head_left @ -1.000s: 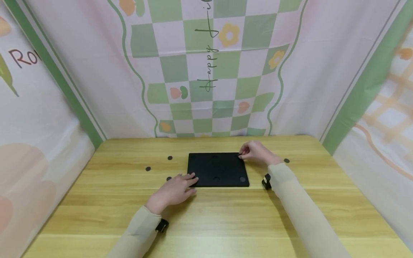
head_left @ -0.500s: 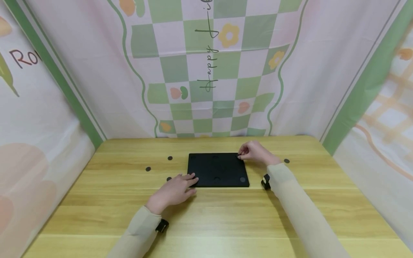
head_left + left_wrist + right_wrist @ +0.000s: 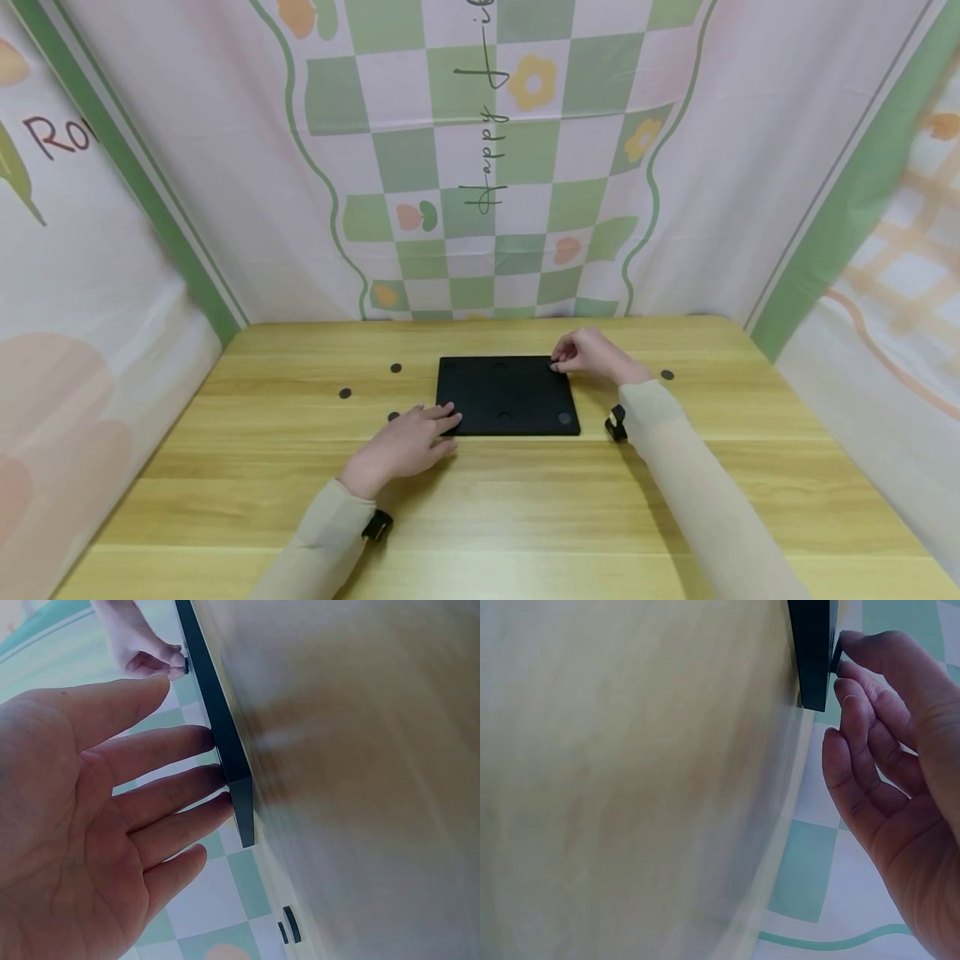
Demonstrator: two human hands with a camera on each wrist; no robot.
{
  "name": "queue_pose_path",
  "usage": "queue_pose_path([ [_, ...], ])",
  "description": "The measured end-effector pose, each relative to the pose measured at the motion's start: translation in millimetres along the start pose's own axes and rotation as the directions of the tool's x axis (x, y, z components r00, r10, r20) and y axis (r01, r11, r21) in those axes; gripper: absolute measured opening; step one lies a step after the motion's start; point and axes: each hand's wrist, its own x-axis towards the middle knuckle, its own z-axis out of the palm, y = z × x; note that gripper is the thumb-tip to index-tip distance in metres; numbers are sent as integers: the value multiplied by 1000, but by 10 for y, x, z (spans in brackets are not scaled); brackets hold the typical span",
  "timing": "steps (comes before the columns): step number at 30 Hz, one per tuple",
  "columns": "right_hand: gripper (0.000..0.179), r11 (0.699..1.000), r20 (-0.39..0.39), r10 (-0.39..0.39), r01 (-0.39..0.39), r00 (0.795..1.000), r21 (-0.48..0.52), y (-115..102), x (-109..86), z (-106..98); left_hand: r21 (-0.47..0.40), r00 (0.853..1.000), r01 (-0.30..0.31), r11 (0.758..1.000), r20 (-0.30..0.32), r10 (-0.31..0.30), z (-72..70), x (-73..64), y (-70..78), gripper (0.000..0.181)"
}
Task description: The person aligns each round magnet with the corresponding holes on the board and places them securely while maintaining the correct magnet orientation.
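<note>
A flat black rectangular board with round recesses lies on the wooden table. One dark disc sits in the recess at its near right corner. My left hand rests with straight fingers on the board's near left corner; in the left wrist view the fingertips touch the board's edge. At the far right corner my right hand pinches a small black disc between thumb and fingers. The right wrist view shows that disc tilted against the board's face.
Loose dark discs lie left of the board: one at the back, one farther left, and one partly behind the left hand. Another disc lies to the right, beyond the right wrist. A patterned curtain stands behind the table.
My right hand has shifted very slightly left over the board's far right corner, still pinching the disc. The left hand and the board stay in place.
</note>
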Motion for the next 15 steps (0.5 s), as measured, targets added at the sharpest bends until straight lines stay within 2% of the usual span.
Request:
queue_pose_path([
  [15, 8, 1000, 12, 0, 0, 1000, 0, -2, 11, 9, 7, 1000, -8, 1000, 2, 7, 1, -1, -9, 49],
])
